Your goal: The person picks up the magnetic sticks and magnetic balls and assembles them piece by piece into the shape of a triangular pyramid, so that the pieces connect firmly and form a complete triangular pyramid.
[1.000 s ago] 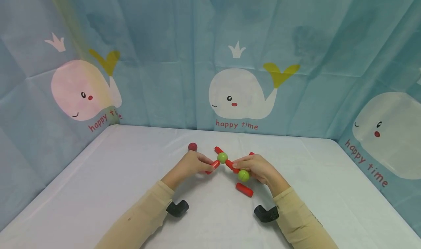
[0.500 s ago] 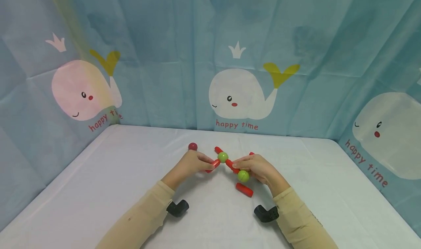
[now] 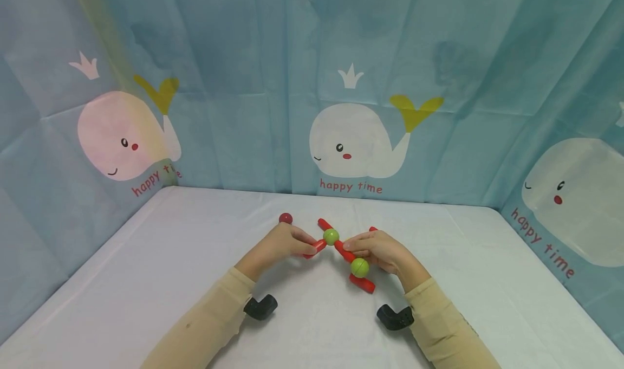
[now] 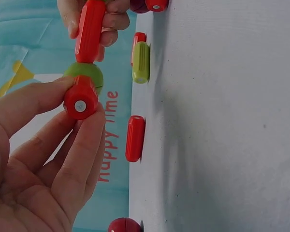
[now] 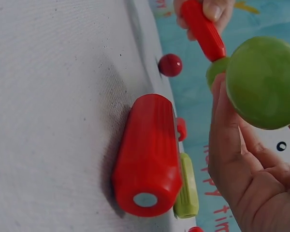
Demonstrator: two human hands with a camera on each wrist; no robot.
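Note:
My left hand pinches a red magnetic rod between thumb and fingers, its silver end disc facing the left wrist camera. The rod's far end meets a green ball. From that ball a second red rod runs toward my right hand, whose thumb and fingers grip it. Another green ball sits at this rod's near end, large in the right wrist view. The joined pieces are held above the white table. In the head view the near ball overlaps a loose red rod lying below.
Beyond the hands lie a dark red ball, another red rod and a green rod. Part of a red piece shows behind my right hand. A blue whale-print curtain stands around the white table.
The near green ball and the right-hand rod have swung slightly toward me, so the ball now overlaps the loose red rod. Both hands keep their holds; the head view has shifted slightly.

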